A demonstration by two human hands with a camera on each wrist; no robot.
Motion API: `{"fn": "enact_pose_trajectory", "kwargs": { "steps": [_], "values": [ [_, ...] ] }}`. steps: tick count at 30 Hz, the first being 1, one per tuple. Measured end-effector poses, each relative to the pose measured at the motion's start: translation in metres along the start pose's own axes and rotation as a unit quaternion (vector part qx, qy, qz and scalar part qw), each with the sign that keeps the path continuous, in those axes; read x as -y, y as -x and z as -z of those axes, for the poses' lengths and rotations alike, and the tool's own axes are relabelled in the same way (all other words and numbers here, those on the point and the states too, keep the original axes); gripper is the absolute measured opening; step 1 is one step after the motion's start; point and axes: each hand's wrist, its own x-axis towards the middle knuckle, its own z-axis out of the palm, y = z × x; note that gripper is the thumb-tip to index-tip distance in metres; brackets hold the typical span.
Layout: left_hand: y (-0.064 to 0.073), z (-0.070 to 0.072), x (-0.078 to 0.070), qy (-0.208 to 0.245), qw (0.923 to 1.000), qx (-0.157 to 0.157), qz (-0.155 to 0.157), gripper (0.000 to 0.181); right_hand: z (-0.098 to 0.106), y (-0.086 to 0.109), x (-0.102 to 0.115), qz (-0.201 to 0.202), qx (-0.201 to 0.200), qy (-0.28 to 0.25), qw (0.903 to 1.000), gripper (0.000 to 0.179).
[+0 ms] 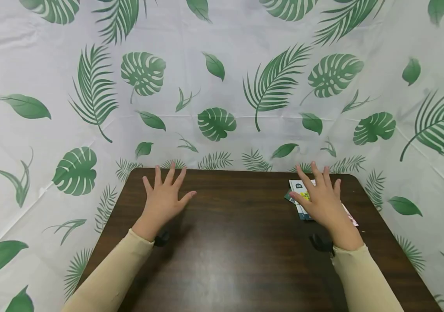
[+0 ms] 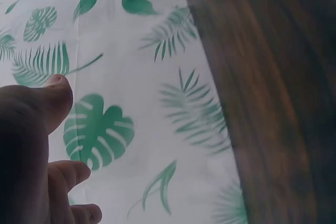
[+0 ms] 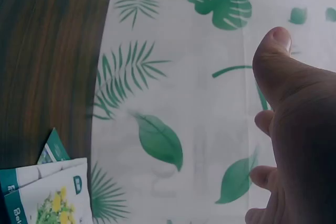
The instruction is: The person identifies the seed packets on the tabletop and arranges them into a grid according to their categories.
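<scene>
Both hands are held out above a dark wooden table with fingers spread. My left hand [image 1: 162,203] is over the table's far left part and holds nothing; its thumb and some fingers show in the left wrist view. On the far right, my right hand [image 1: 323,203] hovers over a small pile of flat printed packets [image 1: 299,210], hiding part of them. In the right wrist view the packets [image 3: 63,203] are white with dark green edges, the top one showing yellow flowers. That hand's thumb [image 3: 278,51] and fingers stand apart from the packets.
The brown table [image 1: 222,242] has rounded far corners. A white sheet [image 1: 183,86] printed with green leaves hangs behind it and along both sides, close to the table's edges. Dark bands [image 1: 321,243] sit at the wrists beside the cream sleeves.
</scene>
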Motion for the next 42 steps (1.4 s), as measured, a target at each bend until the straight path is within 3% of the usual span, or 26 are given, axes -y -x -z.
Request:
{"fn": "enact_pose_trajectory", "kwargs": {
  "steps": [10,19,28,35,42],
  "values": [
    [0.005,-0.020,-0.031,0.020,0.9997,0.009,-0.010,0.090,-0.010,0.016,-0.005,-0.006,-0.006,-0.024,0.9997,0.089],
    [0.004,-0.041,-0.071,0.059,0.9976,0.023,-0.030,0.089,-0.018,0.028,-0.008,-0.024,0.004,-0.039,0.9989,0.088],
    [0.003,-0.052,-0.105,0.082,0.9940,0.059,-0.043,0.089,-0.026,0.042,-0.014,0.005,-0.041,-0.050,0.9979,0.082],
    [0.001,-0.062,-0.126,0.113,0.9893,0.066,-0.063,0.089,-0.035,0.045,-0.024,-0.005,-0.066,-0.060,0.9960,0.076],
    [-0.002,-0.076,-0.149,0.134,0.9842,0.075,-0.088,0.088,-0.043,0.049,-0.036,-0.044,-0.060,-0.153,0.9854,0.074]
  ]
}}
